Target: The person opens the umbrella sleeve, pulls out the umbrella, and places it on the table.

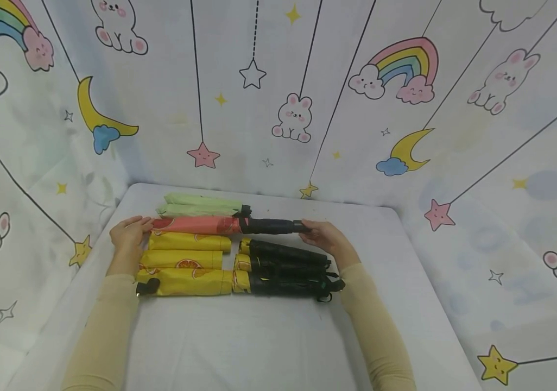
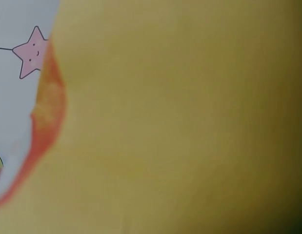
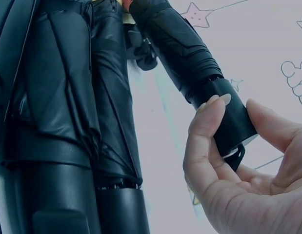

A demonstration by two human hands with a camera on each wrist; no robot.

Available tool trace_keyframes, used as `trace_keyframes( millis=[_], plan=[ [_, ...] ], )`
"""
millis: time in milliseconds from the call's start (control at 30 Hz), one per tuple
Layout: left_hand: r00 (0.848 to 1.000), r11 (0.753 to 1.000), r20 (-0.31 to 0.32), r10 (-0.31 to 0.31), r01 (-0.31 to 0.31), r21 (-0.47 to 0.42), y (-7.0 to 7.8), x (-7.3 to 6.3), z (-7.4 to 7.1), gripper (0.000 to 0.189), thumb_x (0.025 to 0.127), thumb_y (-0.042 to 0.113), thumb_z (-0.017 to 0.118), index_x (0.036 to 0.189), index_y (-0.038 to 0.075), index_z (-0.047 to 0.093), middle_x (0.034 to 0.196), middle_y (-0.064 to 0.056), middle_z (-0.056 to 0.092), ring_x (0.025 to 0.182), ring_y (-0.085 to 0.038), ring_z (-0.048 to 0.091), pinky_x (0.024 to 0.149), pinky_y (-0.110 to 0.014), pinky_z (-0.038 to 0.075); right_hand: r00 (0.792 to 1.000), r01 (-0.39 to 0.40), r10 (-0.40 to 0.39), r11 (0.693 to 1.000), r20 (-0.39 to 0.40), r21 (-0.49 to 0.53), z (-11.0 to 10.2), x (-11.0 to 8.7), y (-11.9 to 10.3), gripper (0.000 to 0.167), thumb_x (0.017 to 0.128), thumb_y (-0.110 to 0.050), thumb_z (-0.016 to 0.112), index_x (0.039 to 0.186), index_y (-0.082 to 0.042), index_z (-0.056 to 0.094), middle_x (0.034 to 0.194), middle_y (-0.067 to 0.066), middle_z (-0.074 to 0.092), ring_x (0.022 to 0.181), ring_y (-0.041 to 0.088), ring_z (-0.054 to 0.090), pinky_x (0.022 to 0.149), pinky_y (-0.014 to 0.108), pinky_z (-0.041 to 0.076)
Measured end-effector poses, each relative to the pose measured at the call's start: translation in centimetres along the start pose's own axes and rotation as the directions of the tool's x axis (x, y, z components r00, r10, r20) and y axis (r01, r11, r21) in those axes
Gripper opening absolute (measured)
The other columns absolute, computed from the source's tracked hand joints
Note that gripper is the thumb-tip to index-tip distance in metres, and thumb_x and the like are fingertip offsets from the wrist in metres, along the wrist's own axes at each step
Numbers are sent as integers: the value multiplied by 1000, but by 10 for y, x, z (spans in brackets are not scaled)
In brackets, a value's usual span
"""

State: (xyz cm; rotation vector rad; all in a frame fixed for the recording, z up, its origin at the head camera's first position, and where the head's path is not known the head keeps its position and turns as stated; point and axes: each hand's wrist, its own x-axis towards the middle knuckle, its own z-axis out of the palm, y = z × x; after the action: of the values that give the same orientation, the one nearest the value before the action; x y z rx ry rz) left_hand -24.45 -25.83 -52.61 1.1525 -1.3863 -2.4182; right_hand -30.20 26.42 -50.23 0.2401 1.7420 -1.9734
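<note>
A folded umbrella with red fruit-print fabric [image 1: 195,224] lies crosswise between my two hands. My left hand [image 1: 127,236] holds its left end, with thumb and fingers at the fabric. At the other end, my right hand [image 1: 324,237] pinches the black handle [image 3: 226,117] between thumb and fingers; a small loop hangs from that handle. In front of it lie several yellow fabric bundles [image 1: 190,243] with orange-slice prints, and black folded lengths [image 1: 288,255] with yellow edges to their right. The left wrist view is filled by blurred yellow fabric [image 2: 180,117], and the left hand's grip is hidden there.
Light green folded bundles [image 1: 200,205] lie behind the red umbrella. A black knob [image 1: 148,287] sits at the left end of the front yellow bundle. Everything rests on a white-covered table [image 1: 239,342], enclosed by cloth walls [image 1: 161,98] with cartoon prints.
</note>
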Motion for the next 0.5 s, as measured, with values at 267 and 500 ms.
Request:
trace_keyframes(
  millis=[267, 500],
  plan=[
    [1000, 1000, 3, 9, -9, 21, 1, 0, -1, 63, 92, -19, 65, 150, 3, 53, 98, -1, 79, 116, -15, 71, 96, -27, 59, 1000, 5, -5, 1000, 0, 5, -8, -4, 3, 11, 105, -15, 65, 110, -4, 67, 104, 9, 69, 106, 23, 67, 119, 50, 41],
    [1000, 1000, 17, 13, -13, 21, 2, -3, -2, 63, 91, -19, 65, 150, 1, 53, 103, -4, 79, 115, -14, 71, 85, -24, 62, 1000, -3, 3, 1000, 4, 9, -16, -8, 6, 12, 106, -14, 64, 111, -4, 66, 108, 9, 66, 104, 21, 67, 120, 48, 40]
  ],
)
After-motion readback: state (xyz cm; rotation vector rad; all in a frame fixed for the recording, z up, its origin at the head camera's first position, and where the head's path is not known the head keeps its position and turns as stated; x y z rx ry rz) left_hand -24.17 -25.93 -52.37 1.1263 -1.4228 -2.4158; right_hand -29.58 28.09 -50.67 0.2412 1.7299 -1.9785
